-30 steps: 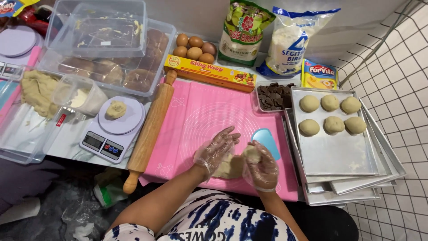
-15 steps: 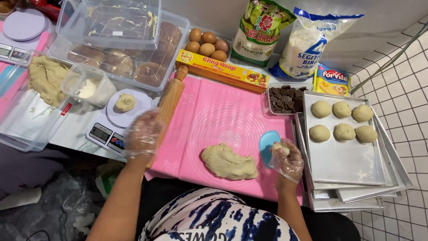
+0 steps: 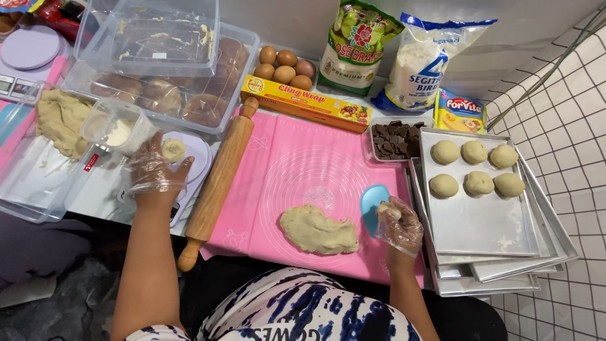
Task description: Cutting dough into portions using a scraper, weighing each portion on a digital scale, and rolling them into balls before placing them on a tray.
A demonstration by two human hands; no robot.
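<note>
A small piece of dough [image 3: 389, 209] is pinched in the gloved right hand [image 3: 400, 226], held beside a blue scraper [image 3: 374, 205] on the pink mat [image 3: 303, 164]. The gloved left hand [image 3: 150, 172] is spread open over the kitchen scale [image 3: 189, 161], where a dough ball [image 3: 173, 149] is seen at its fingertips. A flattened dough mass [image 3: 317, 230] lies on the mat between a rolling pin [image 3: 218, 183] and a metal tray [image 3: 486, 221] where six dough balls [image 3: 475, 168] are set

A home baking spot: rolling pin [image 3: 216, 183], eggs [image 3: 286, 65], pink mat [image 3: 303, 170], dough balls on trays [image 3: 492, 221].
</note>
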